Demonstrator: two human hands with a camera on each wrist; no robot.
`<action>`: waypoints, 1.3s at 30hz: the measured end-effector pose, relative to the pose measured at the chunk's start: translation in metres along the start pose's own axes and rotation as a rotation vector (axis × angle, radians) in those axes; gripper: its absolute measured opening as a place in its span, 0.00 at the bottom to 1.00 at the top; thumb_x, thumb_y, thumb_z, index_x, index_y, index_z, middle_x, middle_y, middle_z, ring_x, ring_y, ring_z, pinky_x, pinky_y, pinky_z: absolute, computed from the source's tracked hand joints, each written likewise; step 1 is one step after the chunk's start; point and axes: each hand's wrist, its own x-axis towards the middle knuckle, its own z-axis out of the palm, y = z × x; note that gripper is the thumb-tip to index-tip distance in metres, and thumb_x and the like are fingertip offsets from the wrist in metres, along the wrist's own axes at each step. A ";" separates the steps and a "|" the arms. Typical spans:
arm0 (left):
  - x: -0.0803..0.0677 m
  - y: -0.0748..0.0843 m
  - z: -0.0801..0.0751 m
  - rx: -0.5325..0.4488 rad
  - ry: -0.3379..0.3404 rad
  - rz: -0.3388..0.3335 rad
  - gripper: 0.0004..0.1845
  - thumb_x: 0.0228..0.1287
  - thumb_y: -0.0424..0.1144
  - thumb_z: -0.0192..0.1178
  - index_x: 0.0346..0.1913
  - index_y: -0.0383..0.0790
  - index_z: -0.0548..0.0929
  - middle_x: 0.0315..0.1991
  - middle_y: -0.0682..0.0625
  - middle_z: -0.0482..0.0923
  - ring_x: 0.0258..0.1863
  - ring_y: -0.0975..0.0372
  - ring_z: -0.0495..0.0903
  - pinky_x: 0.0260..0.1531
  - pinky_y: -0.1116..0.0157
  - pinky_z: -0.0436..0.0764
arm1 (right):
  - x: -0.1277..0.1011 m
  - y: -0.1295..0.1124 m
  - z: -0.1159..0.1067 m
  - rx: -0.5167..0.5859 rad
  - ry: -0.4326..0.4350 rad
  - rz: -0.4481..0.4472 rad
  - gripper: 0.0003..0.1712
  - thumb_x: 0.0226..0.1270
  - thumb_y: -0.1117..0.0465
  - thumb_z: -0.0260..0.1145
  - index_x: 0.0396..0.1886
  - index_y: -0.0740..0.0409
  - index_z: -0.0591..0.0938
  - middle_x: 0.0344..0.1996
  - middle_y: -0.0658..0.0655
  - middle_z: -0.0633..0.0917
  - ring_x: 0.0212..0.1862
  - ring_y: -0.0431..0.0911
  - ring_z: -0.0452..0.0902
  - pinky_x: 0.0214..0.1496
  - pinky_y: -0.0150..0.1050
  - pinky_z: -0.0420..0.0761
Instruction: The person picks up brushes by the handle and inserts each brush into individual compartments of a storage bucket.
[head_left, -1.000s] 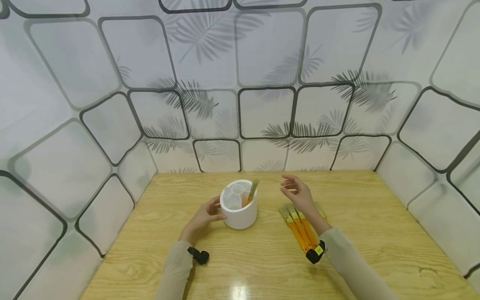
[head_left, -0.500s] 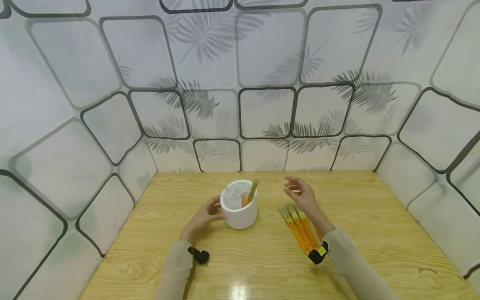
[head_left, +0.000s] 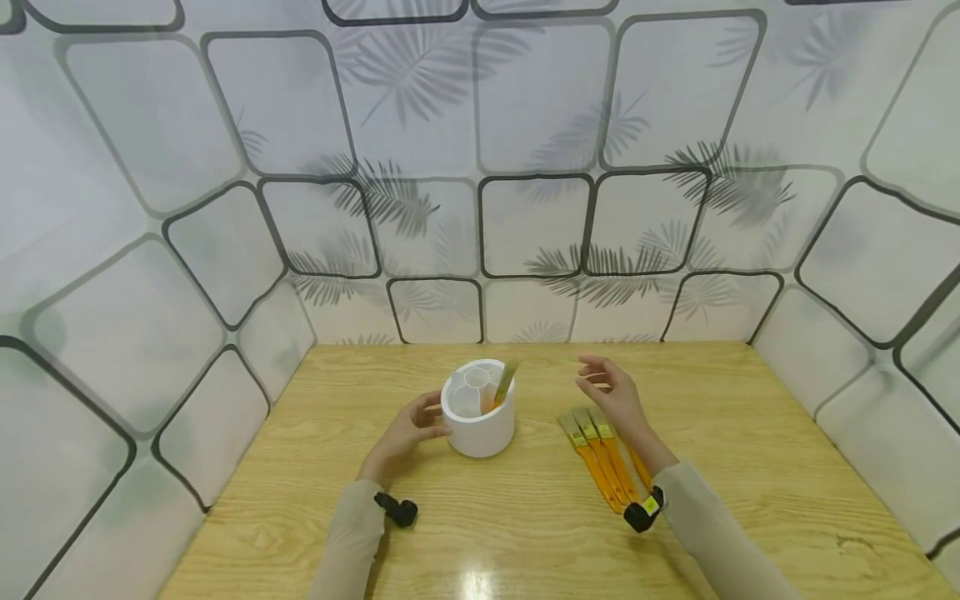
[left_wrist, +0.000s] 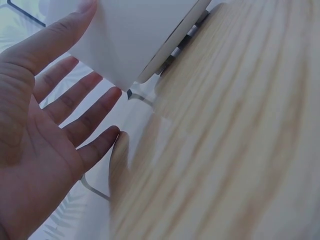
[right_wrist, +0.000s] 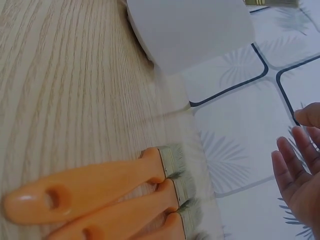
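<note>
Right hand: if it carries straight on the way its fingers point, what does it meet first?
The right hand hovers open above the brushes, fingers pointing left toward the white holder. Most likely it meets the holder's rim or the brush standing in it; its height is hard to judge, so it might pass just above.

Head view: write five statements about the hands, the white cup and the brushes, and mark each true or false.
1. The left hand touches the side of the white cup. True.
2. The right hand grips a brush. False: it hangs open above the brushes on the table and holds nothing.
3. One brush stands in the cup. True.
4. The brushes on the table lie left of the cup. False: they lie to its right, side by side.
5. The cup lies tipped on its side. False: it stands upright on the wooden table.
</note>
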 end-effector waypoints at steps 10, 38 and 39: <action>0.000 0.000 -0.002 0.047 -0.012 0.007 0.35 0.52 0.39 0.69 0.65 0.46 0.67 0.64 0.48 0.67 0.61 0.53 0.69 0.60 0.56 0.71 | -0.001 0.011 -0.004 0.000 0.013 0.016 0.20 0.63 0.67 0.62 0.55 0.66 0.75 0.43 0.72 0.78 0.41 0.52 0.76 0.37 0.24 0.77; 0.000 -0.001 -0.003 0.017 -0.026 -0.025 0.33 0.54 0.42 0.67 0.64 0.53 0.68 0.63 0.52 0.69 0.61 0.55 0.69 0.63 0.54 0.67 | -0.003 0.049 -0.020 -0.009 0.044 0.025 0.20 0.64 0.63 0.63 0.56 0.61 0.75 0.43 0.68 0.79 0.39 0.37 0.75 0.37 0.24 0.78; 0.000 -0.001 -0.003 0.015 -0.024 -0.030 0.33 0.54 0.42 0.67 0.64 0.54 0.69 0.63 0.52 0.69 0.61 0.56 0.69 0.63 0.53 0.66 | -0.004 0.045 -0.020 -0.013 0.042 0.025 0.20 0.64 0.64 0.63 0.56 0.61 0.75 0.43 0.68 0.79 0.39 0.39 0.75 0.37 0.24 0.78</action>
